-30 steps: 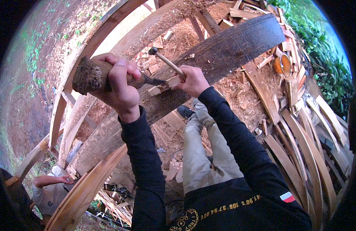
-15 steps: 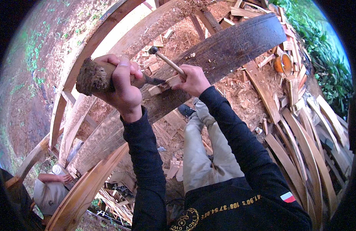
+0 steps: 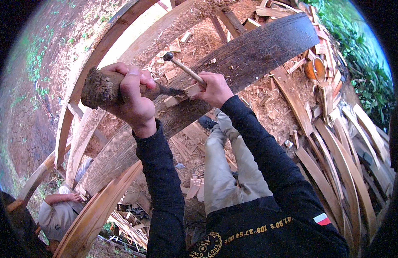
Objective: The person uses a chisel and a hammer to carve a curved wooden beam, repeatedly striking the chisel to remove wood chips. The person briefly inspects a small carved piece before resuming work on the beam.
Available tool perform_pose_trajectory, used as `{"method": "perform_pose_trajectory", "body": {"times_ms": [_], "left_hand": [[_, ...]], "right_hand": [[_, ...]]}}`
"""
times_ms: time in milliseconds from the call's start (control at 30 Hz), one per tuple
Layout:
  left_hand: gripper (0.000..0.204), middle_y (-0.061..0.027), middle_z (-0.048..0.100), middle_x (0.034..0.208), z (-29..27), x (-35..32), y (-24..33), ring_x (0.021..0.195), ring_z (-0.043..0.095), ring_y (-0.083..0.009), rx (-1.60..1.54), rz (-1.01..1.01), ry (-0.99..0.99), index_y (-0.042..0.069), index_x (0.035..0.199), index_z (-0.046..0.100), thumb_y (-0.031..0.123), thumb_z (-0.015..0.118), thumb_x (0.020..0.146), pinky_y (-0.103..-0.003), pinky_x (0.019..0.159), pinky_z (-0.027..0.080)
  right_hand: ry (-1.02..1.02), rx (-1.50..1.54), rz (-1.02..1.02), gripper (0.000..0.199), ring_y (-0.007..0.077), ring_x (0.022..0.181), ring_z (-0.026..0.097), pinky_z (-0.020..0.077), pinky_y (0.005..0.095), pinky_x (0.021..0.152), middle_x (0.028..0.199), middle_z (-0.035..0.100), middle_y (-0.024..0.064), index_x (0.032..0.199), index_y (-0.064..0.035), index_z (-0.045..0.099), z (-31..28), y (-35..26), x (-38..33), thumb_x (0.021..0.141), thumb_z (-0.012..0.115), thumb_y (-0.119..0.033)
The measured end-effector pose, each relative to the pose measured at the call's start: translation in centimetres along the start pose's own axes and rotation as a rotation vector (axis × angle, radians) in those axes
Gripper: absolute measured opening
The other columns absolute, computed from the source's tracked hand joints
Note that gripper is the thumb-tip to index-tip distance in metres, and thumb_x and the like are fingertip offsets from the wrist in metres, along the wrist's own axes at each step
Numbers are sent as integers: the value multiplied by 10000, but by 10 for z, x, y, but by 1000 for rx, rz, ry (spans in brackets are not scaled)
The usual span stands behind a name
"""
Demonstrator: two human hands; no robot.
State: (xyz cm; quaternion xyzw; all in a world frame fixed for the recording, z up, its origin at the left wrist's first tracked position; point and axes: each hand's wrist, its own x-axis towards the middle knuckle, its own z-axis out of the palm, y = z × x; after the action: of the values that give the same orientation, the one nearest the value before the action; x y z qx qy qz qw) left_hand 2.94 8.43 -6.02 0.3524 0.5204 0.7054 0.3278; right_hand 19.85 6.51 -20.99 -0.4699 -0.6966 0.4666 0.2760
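Note:
My left hand (image 3: 134, 94) is wrapped round the thick wooden handle of a chisel (image 3: 102, 89), whose butt end is rough and frayed. Its dark blade points right, with the tip against a small pale wood block (image 3: 193, 89). Closed at the other side of that block, my right hand (image 3: 214, 90) grips a thin wooden stick (image 3: 186, 69) with a dark round knob at its far end. Its fingers also touch the block. Under both hands runs a wide dark plank (image 3: 259, 53), with another small wood piece (image 3: 170, 101) lying on it beside the blade.
Curved timber ribs (image 3: 89, 64) arch at the left. Long curved boards (image 3: 343, 172) are stacked at the right, near an orange round container (image 3: 316, 70). Wood chips and offcuts cover the ground. Another person (image 3: 59, 215) is at lower left.
My left hand and the chisel have shifted slightly left. The knobbed end of the stick has also moved a little left; my right hand stays nearly in place.

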Motion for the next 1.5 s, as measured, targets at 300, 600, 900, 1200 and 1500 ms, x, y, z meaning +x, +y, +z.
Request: {"method": "perform_pose_trajectory", "body": {"times_ms": [300,600,900,1200,1500], "left_hand": [[181,-69,514,572,0,2,-3,426,492,-147,1,2,-2,12,876,452,66,582,761,-271,454,445],[171,-62,464,575,0,2,-3,434,451,-168,44,-15,14,31,875,451,76,562,753,-321,475,450],[167,-59,505,648,3,3,-5,429,514,-146,-8,11,25,2,837,461,29,602,751,-282,426,444],[157,-57,510,584,5,8,-8,420,514,-146,0,36,20,-3,831,469,27,599,748,-273,438,454],[157,-70,509,594,7,6,-4,437,508,-154,-4,-24,14,4,836,466,33,593,748,-265,434,446]], "right_hand": [[0,-1,0,349,206,604,561,467,323,589,689,559,77,858,-35,665,0,2,0,562,842,-84],[16,15,-13,341,194,559,524,442,321,551,652,508,66,867,-38,673,0,-1,0,568,833,-76],[8,-14,-17,351,207,577,540,449,327,564,666,530,73,871,-35,670,-1,-2,1,571,836,-112],[-18,-2,2,351,205,588,548,459,322,576,668,534,71,874,-40,669,1,2,2,569,834,-100],[-31,-8,6,360,215,590,548,459,327,576,688,546,71,876,-39,668,-3,1,1,569,842,-114]]}}
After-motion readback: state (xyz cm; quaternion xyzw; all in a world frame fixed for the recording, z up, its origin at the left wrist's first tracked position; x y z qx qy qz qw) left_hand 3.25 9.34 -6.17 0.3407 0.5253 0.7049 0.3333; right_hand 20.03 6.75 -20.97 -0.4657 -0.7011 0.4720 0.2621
